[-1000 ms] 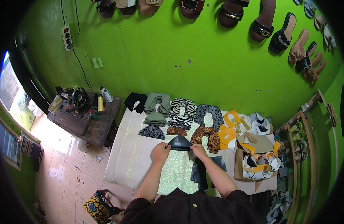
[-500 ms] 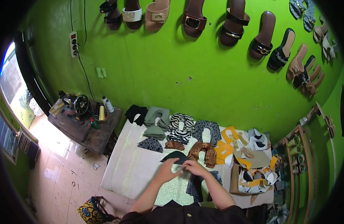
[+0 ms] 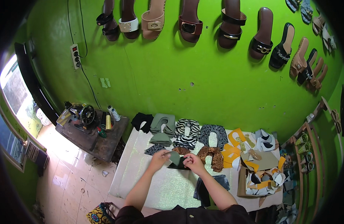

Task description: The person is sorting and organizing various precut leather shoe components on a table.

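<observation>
A curved grey-green cut piece (image 3: 173, 157), looking like shoe-upper material, is held up by its left side in my left hand (image 3: 159, 160). My right hand (image 3: 194, 164) is closed in a pinch beside that piece; what its fingertips hold is too small to make out. Below and between my hands lies a dark cut piece or small stack (image 3: 175, 166) on the pale table cover. Just beyond are leopard-print pieces (image 3: 213, 155), a small brown spotted stack (image 3: 181, 150) and a grey-black patterned stack (image 3: 154, 149), partly behind my left hand.
Green stacks (image 3: 162, 124), zebra-print stacks (image 3: 187, 128) and black pieces (image 3: 142, 122) line the table's far side. Right of them are yellow pieces (image 3: 230, 154) and a scrap-filled box (image 3: 261, 183). Folded dark cloth (image 3: 202, 192) lies beside my right forearm. A sewing machine (image 3: 86, 115) stands left.
My left hand has closed on the grey-green piece and raised it off the dark stack. My right hand has shifted slightly right. The whole view has tilted a little upward.
</observation>
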Demonstrator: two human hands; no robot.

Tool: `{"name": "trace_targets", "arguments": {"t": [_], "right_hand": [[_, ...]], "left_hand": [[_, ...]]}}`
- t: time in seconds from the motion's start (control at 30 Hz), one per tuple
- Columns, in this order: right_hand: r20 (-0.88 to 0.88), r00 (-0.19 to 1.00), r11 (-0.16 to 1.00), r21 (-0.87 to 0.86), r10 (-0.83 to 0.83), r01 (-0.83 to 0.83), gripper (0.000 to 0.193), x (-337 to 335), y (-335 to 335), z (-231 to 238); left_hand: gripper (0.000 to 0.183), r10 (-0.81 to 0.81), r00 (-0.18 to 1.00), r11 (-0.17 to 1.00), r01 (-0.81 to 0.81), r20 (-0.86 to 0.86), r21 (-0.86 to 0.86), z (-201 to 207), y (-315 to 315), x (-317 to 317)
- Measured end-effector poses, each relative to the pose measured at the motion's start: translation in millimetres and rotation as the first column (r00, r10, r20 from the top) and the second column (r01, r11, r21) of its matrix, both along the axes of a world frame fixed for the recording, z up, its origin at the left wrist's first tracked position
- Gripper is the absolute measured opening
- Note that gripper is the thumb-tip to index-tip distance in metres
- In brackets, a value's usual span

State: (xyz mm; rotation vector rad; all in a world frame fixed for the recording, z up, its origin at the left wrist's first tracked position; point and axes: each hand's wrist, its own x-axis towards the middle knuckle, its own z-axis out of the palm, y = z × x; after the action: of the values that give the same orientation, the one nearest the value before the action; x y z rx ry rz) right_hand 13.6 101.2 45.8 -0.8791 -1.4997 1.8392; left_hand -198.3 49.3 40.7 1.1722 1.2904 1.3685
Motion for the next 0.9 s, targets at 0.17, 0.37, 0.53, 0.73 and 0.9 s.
{"name": "trace_targets", "arguments": {"t": [0.17,0.37,0.53,0.73,0.9], "right_hand": [[0.077,0.993,0.996,0.007,-0.088,0.088,0.021,2.9,-2.4,-10.4],[0.120,0.979,0.987,0.008,-0.162,0.162,0.020,22.1,-5.4,-28.9],[0.109,0.972,0.977,-0.031,-0.207,0.211,0.019,30.7,-9.4,-22.6],[0.102,0.967,0.970,-0.048,-0.232,0.237,0.018,34.4,-13.4,-25.3],[0.136,0.966,0.974,-0.037,-0.218,0.225,0.018,38.0,-19.3,-25.4]], "left_hand": [[0.021,0.260,0.926,0.961,-0.277,-0.275,-0.023,-14.9,58.3,-54.7],[0.017,0.367,0.930,0.917,-0.362,-0.001,-0.169,-37.4,106.2,-69.2],[0.016,0.516,0.854,0.800,-0.507,-0.063,-0.320,-49.8,109.0,-63.0],[0.036,0.482,0.594,0.715,-0.692,-0.645,-0.103,-58.7,105.5,-58.7],[0.048,0.328,0.587,0.700,-0.677,-0.740,-0.227,-35.8,91.2,-53.2]]}}
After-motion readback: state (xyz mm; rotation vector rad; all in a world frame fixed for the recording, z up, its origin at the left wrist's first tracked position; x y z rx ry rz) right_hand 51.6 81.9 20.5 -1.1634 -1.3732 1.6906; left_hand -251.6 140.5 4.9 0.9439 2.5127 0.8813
